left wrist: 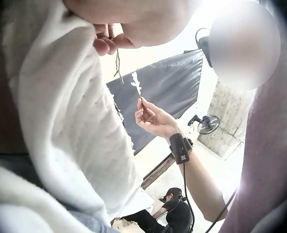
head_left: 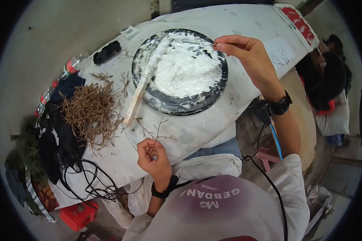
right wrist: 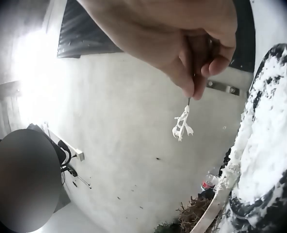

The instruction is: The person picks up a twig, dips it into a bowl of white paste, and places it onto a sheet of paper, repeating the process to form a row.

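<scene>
My right hand [head_left: 251, 56] pinches a twig by its stem above the right rim of a round black tray [head_left: 177, 110]. White paste coats the forked end of this twig [right wrist: 182, 125] in the right wrist view. In the tray lies a thick heap of white paste [head_left: 185, 68], with a paste-smeared wooden stick [head_left: 136, 100] leaning over the near left rim. My left hand [head_left: 153, 158], at the table's near edge, pinches a bare branching brown twig [head_left: 158, 129] between thumb and fingers. The left wrist view shows that bare twig [left wrist: 118, 65] below the fingertips.
A pile of dry brown twigs [head_left: 90, 112] lies left of the tray. Beyond it are plastic bottles [head_left: 70, 66] and a black object [head_left: 107, 52]. Black cables [head_left: 96, 184] coil at the near left corner, above a red stool [head_left: 78, 215]. Another person [head_left: 332, 76] sits at far right.
</scene>
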The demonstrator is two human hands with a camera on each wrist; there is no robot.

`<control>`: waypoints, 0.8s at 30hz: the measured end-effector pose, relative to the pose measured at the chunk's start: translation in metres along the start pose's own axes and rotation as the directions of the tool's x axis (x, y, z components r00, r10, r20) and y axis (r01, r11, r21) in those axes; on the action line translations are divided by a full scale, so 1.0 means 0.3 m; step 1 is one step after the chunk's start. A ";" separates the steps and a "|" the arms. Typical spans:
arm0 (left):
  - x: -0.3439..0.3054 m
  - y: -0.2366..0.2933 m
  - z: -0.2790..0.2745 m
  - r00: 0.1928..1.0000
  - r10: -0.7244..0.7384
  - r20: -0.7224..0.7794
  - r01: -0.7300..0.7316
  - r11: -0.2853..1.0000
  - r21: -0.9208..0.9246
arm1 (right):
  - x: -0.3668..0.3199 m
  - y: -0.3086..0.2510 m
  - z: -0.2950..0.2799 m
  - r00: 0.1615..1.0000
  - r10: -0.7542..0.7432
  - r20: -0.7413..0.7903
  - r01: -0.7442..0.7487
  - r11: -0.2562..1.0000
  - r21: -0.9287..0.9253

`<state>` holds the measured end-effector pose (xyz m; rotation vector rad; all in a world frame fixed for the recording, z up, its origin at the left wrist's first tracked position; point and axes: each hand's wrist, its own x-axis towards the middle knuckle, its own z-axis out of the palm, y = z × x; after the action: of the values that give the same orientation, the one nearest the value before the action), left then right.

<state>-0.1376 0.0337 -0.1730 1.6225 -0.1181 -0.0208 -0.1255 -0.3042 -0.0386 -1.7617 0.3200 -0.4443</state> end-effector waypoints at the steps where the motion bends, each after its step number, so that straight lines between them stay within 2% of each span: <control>1: 0.000 -0.002 0.002 1.000 0.009 -0.011 -0.009 1.000 -0.003 | -0.009 0.009 -0.009 1.000 0.012 -0.003 -0.012 1.000 0.002; 3: 0.000 -0.007 0.004 1.000 0.014 0.000 -0.014 1.000 0.001 | -0.019 0.026 -0.020 1.000 0.022 -0.009 -0.022 1.000 0.009; 7: -0.004 0.001 -0.001 1.000 -0.009 -0.019 0.009 1.000 0.004 | -0.006 0.051 -0.035 0.999 -0.018 -0.032 0.015 0.995 -0.097; 10: -0.006 0.008 0.006 0.998 -0.051 -0.040 0.050 0.998 -0.026 | 0.016 0.051 -0.049 0.995 -0.066 -0.081 0.042 0.963 -0.267; 12: -0.006 0.007 0.005 0.998 -0.051 -0.029 0.050 0.998 -0.034 | 0.049 0.048 -0.043 0.992 -0.107 -0.062 0.082 0.944 -0.319; 14: -0.006 0.009 0.005 0.998 -0.055 -0.038 0.054 0.998 -0.035 | 0.084 0.039 -0.030 0.980 -0.194 -0.035 0.163 0.897 -0.411; 15: -0.005 0.011 0.006 0.999 -0.037 -0.022 0.037 0.999 -0.004 | 0.096 0.023 -0.013 0.981 -0.191 -0.023 0.166 0.899 -0.406; 18: -0.002 0.016 0.001 1.000 -0.012 -0.002 0.012 0.998 0.067 | 0.134 -0.042 0.076 0.971 -0.192 0.144 0.240 0.790 -0.565; 19: -0.005 0.017 0.000 1.000 -0.016 0.001 0.015 0.998 0.066 | 0.138 -0.044 0.107 0.969 -0.187 0.160 0.245 0.794 -0.557; 22: -0.001 0.019 0.004 1.000 -0.020 -0.001 0.020 0.998 0.057 | 0.139 -0.054 0.183 0.913 -0.303 0.275 0.408 0.714 -0.569; 24: 0.001 0.028 0.004 1.000 -0.011 0.007 0.011 0.998 0.057 | 0.150 -0.057 0.214 0.904 -0.324 0.278 0.427 0.702 -0.570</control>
<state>-0.1378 0.0320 -0.1648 1.6801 -0.1166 -0.0322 -0.0564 -0.2644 -0.0289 -2.5252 -0.0345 -0.5223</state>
